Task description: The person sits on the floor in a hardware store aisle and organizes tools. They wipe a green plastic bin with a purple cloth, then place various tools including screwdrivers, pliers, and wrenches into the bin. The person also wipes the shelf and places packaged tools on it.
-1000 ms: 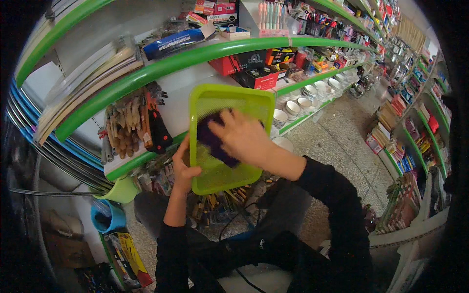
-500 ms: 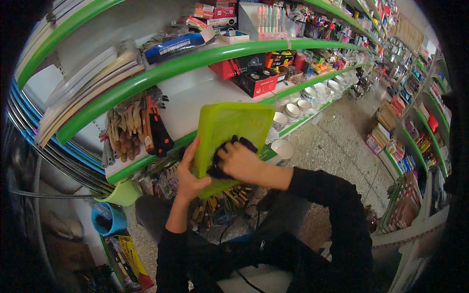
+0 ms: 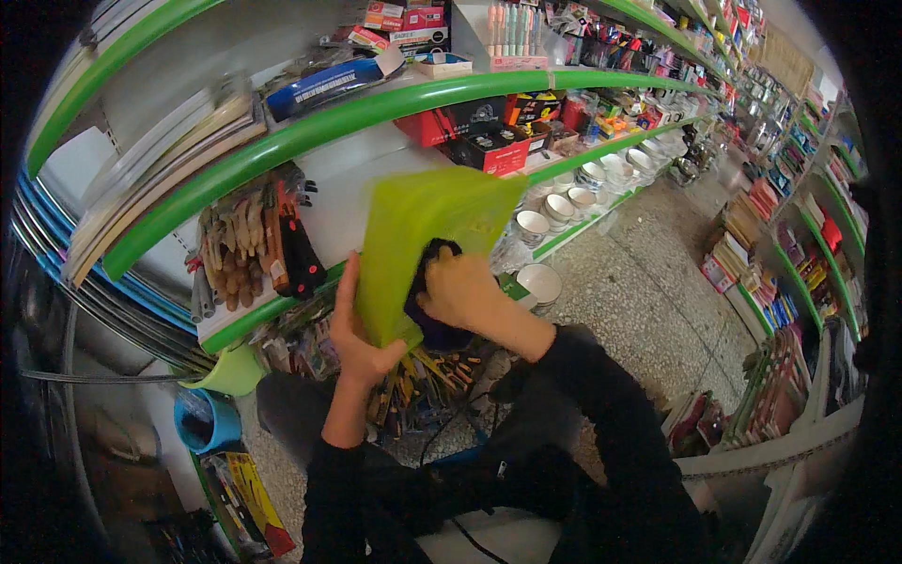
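In front of me a lime-green plastic basket [image 3: 399,221] is held up tilted, slightly smeared by motion. My left hand [image 3: 359,340] grips its left side, thumb and fingers closed around the edge. Inside the basket, my right hand [image 3: 467,293] presses a dark cloth [image 3: 438,326] against the plastic, fingers bunched on it. Below the basket, several yellow-and-black handled tools [image 3: 434,378] lie in a heap between my knees.
A green-edged shelf [image 3: 352,117] runs across ahead, with wooden-handled tools [image 3: 240,254] at left and boxes [image 3: 489,146] farther right. White bowls [image 3: 540,282] stand on the lower right. A blue bucket [image 3: 209,420] and a light-green bucket [image 3: 237,369] sit at lower left.
The basket has turned and tilted, showing more of its left wall. My right hand and the cloth have shifted a little within it. My left hand keeps its hold.
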A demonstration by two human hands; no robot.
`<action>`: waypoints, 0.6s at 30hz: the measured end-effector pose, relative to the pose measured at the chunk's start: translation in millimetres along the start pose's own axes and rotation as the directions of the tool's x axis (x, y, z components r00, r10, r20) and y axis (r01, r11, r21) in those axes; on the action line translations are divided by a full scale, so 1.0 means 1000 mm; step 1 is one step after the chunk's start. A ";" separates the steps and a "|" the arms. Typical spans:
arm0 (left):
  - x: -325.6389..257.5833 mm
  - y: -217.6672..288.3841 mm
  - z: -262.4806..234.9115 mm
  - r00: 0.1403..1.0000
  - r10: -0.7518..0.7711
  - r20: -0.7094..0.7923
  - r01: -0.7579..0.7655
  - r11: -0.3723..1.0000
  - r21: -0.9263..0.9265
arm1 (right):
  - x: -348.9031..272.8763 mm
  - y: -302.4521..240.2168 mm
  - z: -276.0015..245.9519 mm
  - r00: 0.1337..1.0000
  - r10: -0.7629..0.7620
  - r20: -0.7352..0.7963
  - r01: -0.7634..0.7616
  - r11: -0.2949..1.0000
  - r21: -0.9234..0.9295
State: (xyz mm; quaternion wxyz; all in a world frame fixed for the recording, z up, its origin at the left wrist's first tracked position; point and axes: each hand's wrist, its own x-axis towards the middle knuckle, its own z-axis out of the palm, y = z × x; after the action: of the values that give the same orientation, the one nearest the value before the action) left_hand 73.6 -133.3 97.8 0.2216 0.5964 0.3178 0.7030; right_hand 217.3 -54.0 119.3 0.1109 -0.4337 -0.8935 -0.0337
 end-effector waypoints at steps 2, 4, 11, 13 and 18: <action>-0.006 -0.005 -0.001 1.000 0.001 0.003 -0.001 1.000 -0.020 | -0.001 0.002 0.002 0.994 -0.020 0.111 0.014 0.999 0.052; -0.012 -0.005 -0.005 0.999 0.024 0.039 -0.023 1.000 -0.012 | -0.001 0.004 -0.008 0.962 0.013 0.273 -0.043 0.994 0.105; -0.026 -0.015 0.010 0.998 0.036 0.046 -0.038 0.998 0.040 | 0.008 0.031 0.041 0.910 -0.220 0.351 0.089 0.931 0.354; -0.026 -0.027 0.014 0.996 0.070 0.051 -0.075 0.991 0.107 | 0.012 0.032 0.043 0.807 -0.315 0.499 0.043 0.875 0.483; -0.025 -0.026 -0.008 0.989 0.017 -0.149 -0.024 0.999 -0.045 | -0.013 -0.016 0.006 0.832 -0.500 0.241 0.240 0.715 0.656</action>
State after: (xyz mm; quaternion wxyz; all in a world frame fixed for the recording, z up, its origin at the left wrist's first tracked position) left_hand 68.6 -133.6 61.1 0.2038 0.5402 0.3106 0.7551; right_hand 211.4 -73.3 111.3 0.0473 -0.1802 -0.9293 0.3189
